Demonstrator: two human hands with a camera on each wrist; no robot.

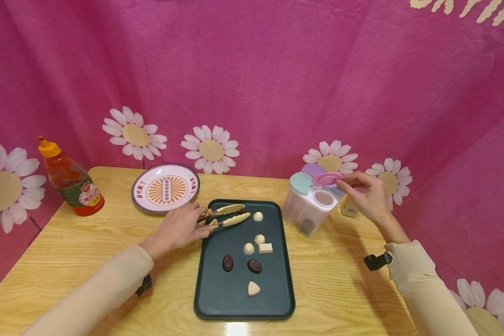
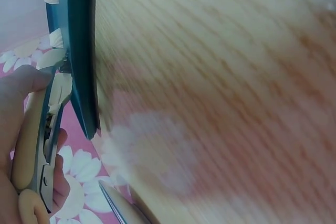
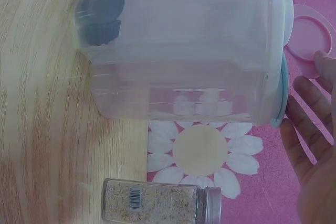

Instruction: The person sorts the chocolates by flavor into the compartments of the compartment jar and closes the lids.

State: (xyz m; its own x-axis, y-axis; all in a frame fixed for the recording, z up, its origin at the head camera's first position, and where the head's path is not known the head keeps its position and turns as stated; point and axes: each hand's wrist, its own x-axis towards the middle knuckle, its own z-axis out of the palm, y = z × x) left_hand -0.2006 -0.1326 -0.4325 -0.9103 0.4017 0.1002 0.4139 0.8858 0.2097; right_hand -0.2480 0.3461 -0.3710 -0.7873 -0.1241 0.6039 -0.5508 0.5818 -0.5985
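My left hand (image 1: 178, 227) grips a pair of tongs (image 1: 231, 209) with cream-coloured tips over the far left part of a dark tray (image 1: 218, 298). Between the tong tips is a small dark piece (image 1: 242, 212), mostly hidden. White chocolates (image 1: 265, 248) and dark swirled chocolates (image 1: 255, 266) lie on the tray. My right hand (image 1: 367, 196) pinches the raised pink lid (image 1: 326, 179) of a clear divided container (image 1: 295, 212), whose round opening (image 1: 323, 198) shows beneath it. Dark pieces (image 3: 100, 17) sit at the bottom of one compartment in the right wrist view.
Behind my left hand is a patterned plate (image 1: 140, 186). A red sauce bottle (image 1: 73, 182) stands at the far left. Beside the container, under my right hand, is a small seasoning jar (image 3: 152, 203). A pink flowered cloth (image 1: 252, 84) hangs along the table's back edge.
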